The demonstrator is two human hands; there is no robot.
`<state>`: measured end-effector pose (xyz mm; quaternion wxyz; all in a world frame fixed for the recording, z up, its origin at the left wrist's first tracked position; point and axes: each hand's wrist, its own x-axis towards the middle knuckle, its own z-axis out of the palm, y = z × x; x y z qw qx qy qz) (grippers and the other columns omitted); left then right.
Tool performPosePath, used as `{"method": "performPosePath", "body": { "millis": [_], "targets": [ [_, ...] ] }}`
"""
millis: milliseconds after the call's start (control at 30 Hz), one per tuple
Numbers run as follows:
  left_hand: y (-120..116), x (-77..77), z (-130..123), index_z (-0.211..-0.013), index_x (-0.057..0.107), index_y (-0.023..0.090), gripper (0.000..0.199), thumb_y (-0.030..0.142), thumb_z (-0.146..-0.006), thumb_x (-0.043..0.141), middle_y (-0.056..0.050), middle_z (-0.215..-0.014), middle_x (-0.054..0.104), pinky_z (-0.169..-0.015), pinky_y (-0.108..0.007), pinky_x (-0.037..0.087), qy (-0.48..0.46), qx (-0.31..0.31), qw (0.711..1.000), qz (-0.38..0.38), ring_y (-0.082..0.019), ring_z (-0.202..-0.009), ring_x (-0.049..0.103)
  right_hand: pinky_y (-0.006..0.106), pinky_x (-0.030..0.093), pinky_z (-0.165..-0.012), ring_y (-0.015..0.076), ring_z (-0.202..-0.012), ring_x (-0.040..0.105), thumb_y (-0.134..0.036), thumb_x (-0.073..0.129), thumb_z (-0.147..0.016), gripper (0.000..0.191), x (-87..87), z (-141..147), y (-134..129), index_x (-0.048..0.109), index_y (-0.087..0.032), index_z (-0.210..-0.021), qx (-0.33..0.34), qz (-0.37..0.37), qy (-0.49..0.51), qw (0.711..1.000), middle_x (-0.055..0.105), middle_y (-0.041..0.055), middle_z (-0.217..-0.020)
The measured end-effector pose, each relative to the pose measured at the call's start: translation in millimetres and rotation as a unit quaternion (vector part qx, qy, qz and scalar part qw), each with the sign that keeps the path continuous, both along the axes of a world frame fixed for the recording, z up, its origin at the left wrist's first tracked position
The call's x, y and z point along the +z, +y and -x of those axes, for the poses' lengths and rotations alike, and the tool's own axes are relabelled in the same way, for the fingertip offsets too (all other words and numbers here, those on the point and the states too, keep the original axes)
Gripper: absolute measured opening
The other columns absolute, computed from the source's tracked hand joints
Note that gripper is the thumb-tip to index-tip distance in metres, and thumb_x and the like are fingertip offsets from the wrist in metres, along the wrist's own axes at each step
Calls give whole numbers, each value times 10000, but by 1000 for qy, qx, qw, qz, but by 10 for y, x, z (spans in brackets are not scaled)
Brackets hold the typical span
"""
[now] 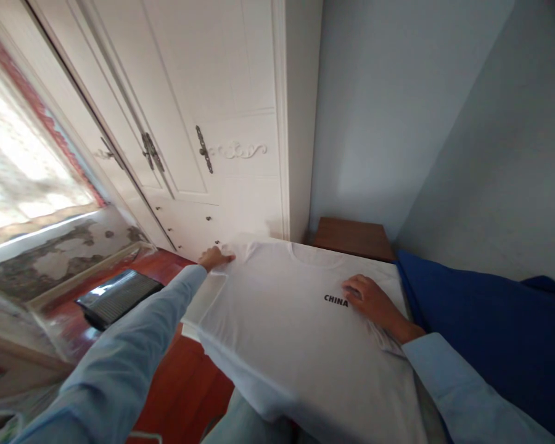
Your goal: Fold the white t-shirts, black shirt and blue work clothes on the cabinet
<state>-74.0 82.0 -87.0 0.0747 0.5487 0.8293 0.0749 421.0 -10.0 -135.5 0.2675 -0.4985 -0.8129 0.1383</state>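
Note:
A white T-shirt [277, 320] with the black word "CHINA" on its chest lies spread over a white tabletop [197, 308], neckline at the far side, and hangs over the near edge. At the upper left, my left hand [215, 257] is closed on the shirt by its sleeve, thumb pointing right. My right hand [372, 303] rests on the shirt just right of the lettering, fingers loosely bent and not gripping the cloth. Some cloth is bunched beneath its wrist.
A white wardrobe [240, 74] with dark handles stands behind the table. Beyond the far edge is a brown wooden piece [354, 237]. Blue fabric [485, 327] lies at the right. A black ridged object [120, 299] sits on the reddish floor [189, 382] at left, below a curtained window [23, 148].

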Motion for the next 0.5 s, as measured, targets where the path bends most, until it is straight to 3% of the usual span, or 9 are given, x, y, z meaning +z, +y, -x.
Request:
{"method": "performPosePath", "body": {
  "millis": [133,267,367,500],
  "targets": [
    [45,64,-14,-842,710,161,336,442,-665,764,-145,-948,756,-728,-304,511,-56,0,998,0,-316,-950,712,408,495,-960,257,-993,651,-227,581,-883,213,15,-6,-10,754,-201,-1005,5,2,-4,1000,715,114,-1036],
    [-41,88,4,-748,696,201,163,307,-640,757,-66,-840,745,-728,-267,499,-100,-1,994,-41,-274,-953,705,416,498,-957,264,-990,651,-218,583,-879,216,18,-9,-9,756,-178,-1002,7,-2,-1,1000,715,130,-1034],
    [-120,88,3,-694,669,196,124,279,-638,742,-42,-735,712,-688,-273,497,-138,10,988,-73,-261,-875,705,428,497,-958,266,-984,650,-220,584,-878,209,16,-14,-9,758,-189,-989,5,-5,2,1000,719,126,-1025],
    [-146,134,-78,-822,675,155,183,282,-692,700,-33,-713,691,-619,-268,496,-199,28,970,-135,-223,-756,695,434,501,-960,267,-986,650,-246,578,-882,217,4,-30,-8,758,-205,-995,12,-8,3,1000,721,121,-1027]
  ]
}}
